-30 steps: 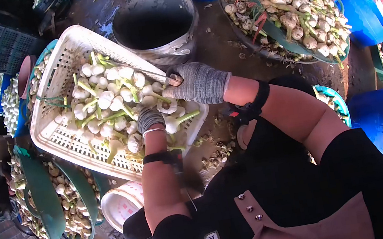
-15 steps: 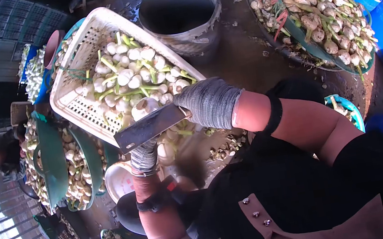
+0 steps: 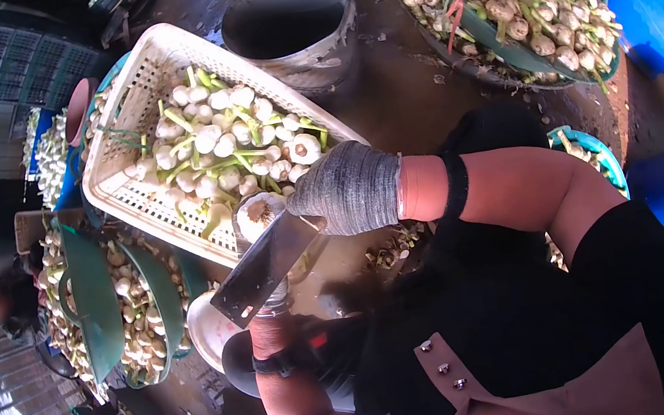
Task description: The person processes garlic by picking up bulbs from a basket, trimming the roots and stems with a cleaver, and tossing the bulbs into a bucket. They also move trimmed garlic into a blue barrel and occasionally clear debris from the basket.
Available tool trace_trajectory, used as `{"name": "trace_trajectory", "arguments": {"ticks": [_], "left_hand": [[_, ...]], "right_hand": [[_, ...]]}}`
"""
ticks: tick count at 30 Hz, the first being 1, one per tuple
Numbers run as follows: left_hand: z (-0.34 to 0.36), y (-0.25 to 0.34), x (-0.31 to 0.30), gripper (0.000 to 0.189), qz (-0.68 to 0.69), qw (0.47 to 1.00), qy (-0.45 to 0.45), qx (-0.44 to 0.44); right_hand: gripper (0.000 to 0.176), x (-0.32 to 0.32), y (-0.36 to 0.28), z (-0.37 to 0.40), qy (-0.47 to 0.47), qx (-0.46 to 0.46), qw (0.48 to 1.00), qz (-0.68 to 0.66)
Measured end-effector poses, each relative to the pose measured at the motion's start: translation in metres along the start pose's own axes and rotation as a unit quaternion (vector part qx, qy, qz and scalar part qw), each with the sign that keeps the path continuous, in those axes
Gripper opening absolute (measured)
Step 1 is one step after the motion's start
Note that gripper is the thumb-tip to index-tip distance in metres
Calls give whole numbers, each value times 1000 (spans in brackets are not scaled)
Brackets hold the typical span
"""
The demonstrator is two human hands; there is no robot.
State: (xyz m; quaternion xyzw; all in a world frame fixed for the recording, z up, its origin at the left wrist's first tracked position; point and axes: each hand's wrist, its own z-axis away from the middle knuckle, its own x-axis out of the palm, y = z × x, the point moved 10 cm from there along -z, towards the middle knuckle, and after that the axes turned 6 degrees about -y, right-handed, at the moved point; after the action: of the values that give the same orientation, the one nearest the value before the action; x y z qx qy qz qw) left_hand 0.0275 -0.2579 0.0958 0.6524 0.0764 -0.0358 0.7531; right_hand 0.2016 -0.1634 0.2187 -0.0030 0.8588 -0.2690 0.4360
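My right hand (image 3: 351, 188), in a grey knit glove, is closed round the handle of a wide metal cleaver (image 3: 266, 269). The blade slants down to the left, over my left hand (image 3: 275, 300). Only a bit of that gloved hand shows below the blade; its fingers are hidden. Just above the blade is a garlic bulb (image 3: 259, 216) with its root side facing up. Behind it a white plastic basket (image 3: 133, 194) holds several white bulbs with green stems.
Beyond the basket stands a dark round tub (image 3: 333, 44). Heaped garlic (image 3: 534, 5) lies at upper right. Green tubs (image 3: 93, 299) of garlic are at left, near a blurred person (image 3: 15, 298). A pale bowl (image 3: 206, 329) is beside my left wrist; trimmings (image 3: 394, 251) lie below my right hand.
The cleaver and my right hand have moved down and slightly left, and the blade is tilted more steeply. The bulb's root side shows more fully. The whole view has shifted a little.
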Motion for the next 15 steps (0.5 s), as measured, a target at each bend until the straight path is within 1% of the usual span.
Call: {"name": "trace_trajectory", "arguments": {"ticks": [1, 3, 5, 7, 8, 9, 11, 12, 13, 14, 15], "left_hand": [[-4, 1, 1, 46, -13, 1000, -9, 8], [-16, 3, 6, 47, -44, 998, -25, 33], [-32, 13, 15, 48, -80, 994, -38, 70], [-50, 23, 22, 49, -105, 988, -41, 103], [-57, 26, 24, 50, -109, 987, -43, 112], [-61, 29, 26, 51, -114, 985, -46, 123], [-61, 29, 27, 52, -123, 982, -49, 135], [-62, 29, 28, 53, -118, 982, -50, 135], [-59, 25, 29, 53, -107, 985, -47, 124], [-54, 21, 29, 54, -94, 988, -45, 113], [-47, 22, 28, 54, -85, 989, -47, 115]], "right_hand": [[21, 5, 2, -1, -1, 10, 1000, 7], [22, 40, 20, -1, -103, 63, 993, 2], [22, 49, 25, 0, -101, 79, 992, 20], [23, 55, 29, -3, -93, 75, 992, 49], [22, 51, 24, -4, -53, 56, 992, 97], [22, 55, 26, -3, -57, 60, 992, 98], [24, 59, 23, -3, -56, -4, 995, 81], [24, 61, 29, -3, -57, 1, 995, 83], [24, 81, 59, 1, -163, 109, 977, 83], [24, 98, 91, 13, -265, 214, 937, 79], [21, 108, 156, 35, -169, 243, 954, 51]]}}
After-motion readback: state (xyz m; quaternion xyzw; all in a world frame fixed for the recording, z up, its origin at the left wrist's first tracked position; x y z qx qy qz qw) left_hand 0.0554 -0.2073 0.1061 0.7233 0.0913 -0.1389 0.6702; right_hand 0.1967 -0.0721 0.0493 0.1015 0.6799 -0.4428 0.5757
